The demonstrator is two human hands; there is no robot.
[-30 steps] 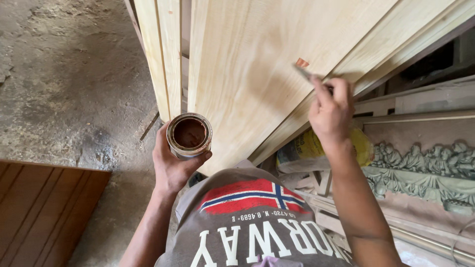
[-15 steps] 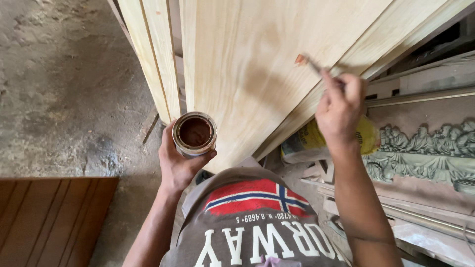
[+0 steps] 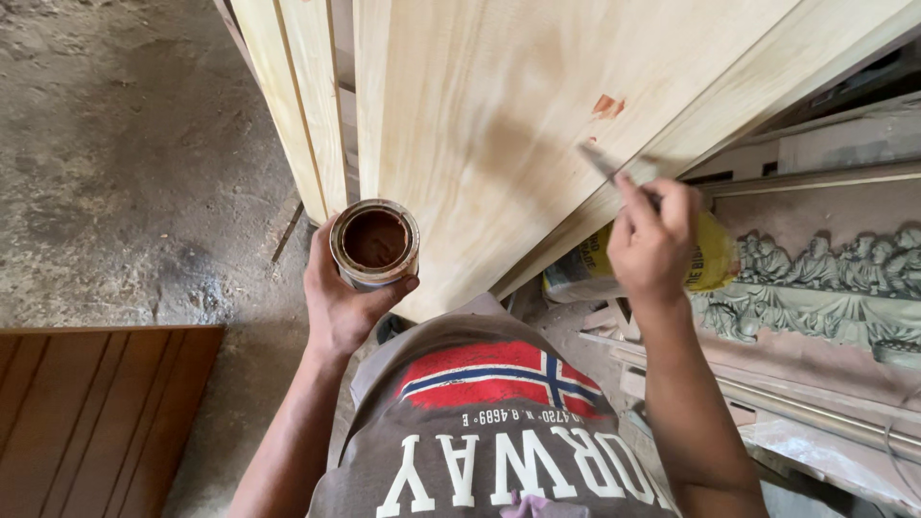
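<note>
**A:** I have only the head view here. What's in the left hand (image 3: pixel 341 302)?

**B:** A small round tin (image 3: pixel 375 244), open at the top. I see a dull metal wall and rim, smeared, and dark reddish-brown stuff inside, filling it nearly to the brim. The fingers (image 3: pixel 321 251) wrap round the side and the thumb presses the near wall, so it's held firm and upright, just in front of the board (image 3: pixel 499 144).

**A:** And the right hand (image 3: pixel 654 240)?

**B:** Its fingers (image 3: pixel 633 197) are pinched narrow on a thin tool (image 3: pixel 600 165), a flat stick or blade; I can't tell which, as it's blurred. Its tip points up and left, very near the board's face; I can't tell if it touches.

**A:** How does the board look?

**B:** Pale, unfinished wood with a faint grain, leaning steeply. There's a small reddish-brown spot (image 3: pixel 605 105) on it, just above the tool's tip, the same colour as the tin's filling.

**A:** Anything beside it?

**B:** Two pale slats (image 3: pixel 293 105) lean at the left of the board, close behind the tin. The floor (image 3: pixel 125 173) is rough grey concrete. A brown grooved panel (image 3: pixel 91 412) lies at the lower left, and a grey carved relief (image 3: pixel 815 273) of figures at the right, with a yellow bag (image 3: pixel 715 259) partly hidden behind the right hand.
</note>
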